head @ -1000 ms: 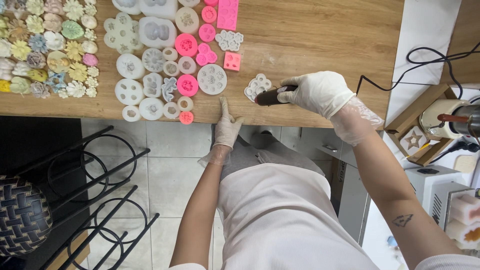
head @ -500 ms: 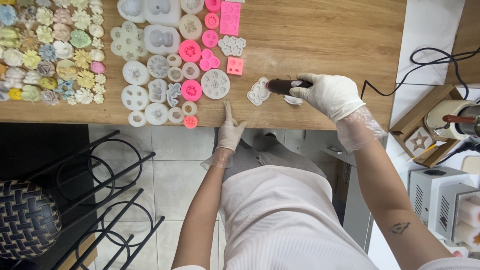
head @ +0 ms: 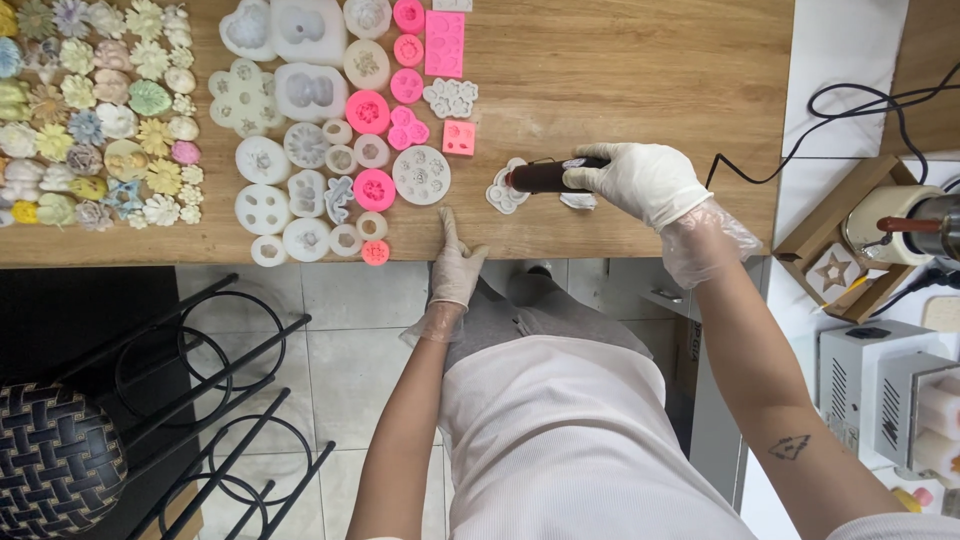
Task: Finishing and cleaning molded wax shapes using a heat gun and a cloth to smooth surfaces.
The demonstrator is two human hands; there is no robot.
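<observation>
Gloved right hand (head: 640, 180) has its fingers wrapped round a dark, stiff tool (head: 545, 177), tip at nine o'clock over a small, soft white mould (head: 503, 192); left hand (head: 457, 262) lies flat, fingers spread, empty on the desk (head: 640, 70).

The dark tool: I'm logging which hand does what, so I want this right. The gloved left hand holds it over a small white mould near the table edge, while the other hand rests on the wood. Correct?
Not quite. The head view shows the right hand holding the dark tool over the small white mould; the left hand rests on the table edge.
</observation>
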